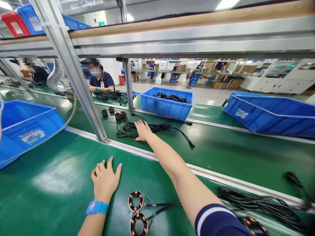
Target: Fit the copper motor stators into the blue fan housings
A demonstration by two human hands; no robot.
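My right hand [143,130] reaches over the aluminium edge strip and lies, fingers spread, on a bundle of black cables [159,127] on the far green strip. No grip on the cables shows. Small copper-wound motor stators [120,115] sit just beyond that bundle, to its left. My left hand [105,178] rests with fingers apart on the near green surface, a blue band round its wrist, and holds nothing. To its right lie two ring-shaped stators with copper windings, one [136,201] above the other [139,224], their black leads running under my right arm.
An aluminium post [76,72] rises left of centre beneath a shelf beam [187,42]. Blue bins stand at left [31,121], centre [164,106] and right [270,114]. Coiled black cable [265,203] lies near right. A co-worker [102,80] sits across the line.
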